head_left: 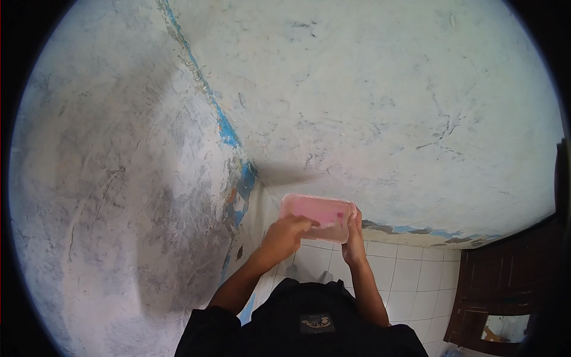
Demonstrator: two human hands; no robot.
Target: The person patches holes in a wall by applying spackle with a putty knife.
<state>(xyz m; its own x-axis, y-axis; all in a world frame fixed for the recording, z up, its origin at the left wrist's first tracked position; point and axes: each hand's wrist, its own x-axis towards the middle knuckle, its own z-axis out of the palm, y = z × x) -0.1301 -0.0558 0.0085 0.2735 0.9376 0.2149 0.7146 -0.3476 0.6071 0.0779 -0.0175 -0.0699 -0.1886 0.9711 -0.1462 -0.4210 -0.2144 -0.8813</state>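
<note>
As seen in the head view, the only 1 supplied, 2 bare hands meet at a tray just off centre.

Item 1: pink tray (297, 205), rectangular, at 5 o'clock from centre, held in the air near the wall corner.

Item 2: right hand (354, 237), at the tray's 4 o'clock, clamped on its edge.

Item 3: left hand (290, 232), at the tray's 8 o'clock, fingers gathered over the interior, seemingly closed on item 4.

Item 4: pale implement (325, 225), brush-like, blurred, at the left fingertips; exact kind cannot be told.

Surroundings: patchy left wall (119, 149) at 9 o'clock; pale facing wall (386, 101) at 2; blue paint strip (226, 131) along the corner at 10; tiled floor (401, 271) and dark wooden cabinet (488, 271) at 4; black shirt (267, 324) at 6.

Step, by judgement: working the implement inside the tray. The next move seems to call for a firm right-hand hold, tray kept level, while the left lifts the implement clear of the rim.
</note>
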